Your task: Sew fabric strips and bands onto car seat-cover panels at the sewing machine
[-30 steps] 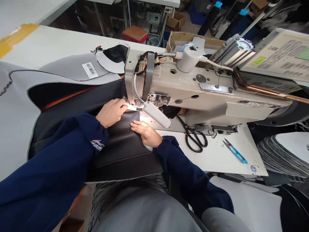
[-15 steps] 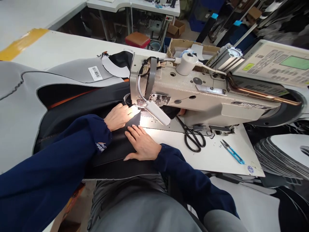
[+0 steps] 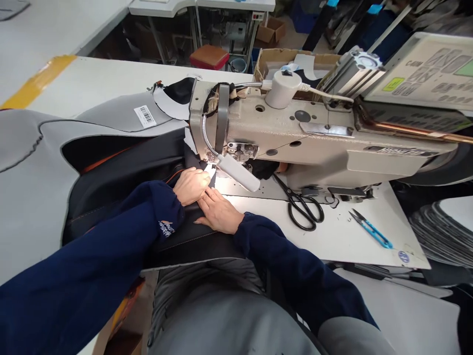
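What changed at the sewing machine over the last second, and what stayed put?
The right hand slid back along the black leather-like panel, then forward again beside the left hand; both now press the panel flat just before the needle area, closer together than before. Less of the panel shows in front of the machine. The black-handled scissors and blue thread snips lie unmoved on the white table.

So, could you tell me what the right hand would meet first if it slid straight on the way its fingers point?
Probably the left hand, which lies just ahead of the right hand on the black material; depth is hard to judge.
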`<state>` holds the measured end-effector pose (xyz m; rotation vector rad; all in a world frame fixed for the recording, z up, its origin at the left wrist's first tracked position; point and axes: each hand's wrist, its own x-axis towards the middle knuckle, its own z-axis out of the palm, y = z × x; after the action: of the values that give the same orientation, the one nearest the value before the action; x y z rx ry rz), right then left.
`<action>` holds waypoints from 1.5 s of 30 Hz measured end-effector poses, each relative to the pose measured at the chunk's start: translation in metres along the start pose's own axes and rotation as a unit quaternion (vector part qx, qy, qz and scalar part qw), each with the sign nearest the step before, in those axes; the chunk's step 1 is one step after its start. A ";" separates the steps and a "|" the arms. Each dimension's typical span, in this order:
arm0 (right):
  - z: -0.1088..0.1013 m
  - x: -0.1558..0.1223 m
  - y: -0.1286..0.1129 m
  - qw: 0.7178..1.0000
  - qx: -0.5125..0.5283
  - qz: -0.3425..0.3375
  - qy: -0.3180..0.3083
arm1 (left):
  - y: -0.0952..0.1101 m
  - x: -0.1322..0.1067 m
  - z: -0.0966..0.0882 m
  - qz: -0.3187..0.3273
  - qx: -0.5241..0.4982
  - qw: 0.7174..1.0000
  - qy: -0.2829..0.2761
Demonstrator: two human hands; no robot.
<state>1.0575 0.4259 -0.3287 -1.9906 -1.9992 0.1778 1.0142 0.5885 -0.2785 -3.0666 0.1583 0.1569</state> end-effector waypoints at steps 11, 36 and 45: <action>-0.036 0.008 0.011 0.996 0.037 0.017 -0.078 | 0.019 0.004 -0.012 -0.134 -0.054 0.986 -0.087; -0.011 -0.015 -0.040 0.980 0.086 -0.144 -0.108 | 0.021 -0.017 -0.061 -0.172 0.056 0.974 -0.133; 0.004 -0.015 -0.040 0.987 0.087 -0.131 -0.030 | 0.051 -0.025 -0.025 -0.117 0.029 0.977 -0.177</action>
<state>1.0183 0.4102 -0.3228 -1.6173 -2.1775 0.3432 0.9869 0.5387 -0.2544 -2.9062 -0.2124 0.6617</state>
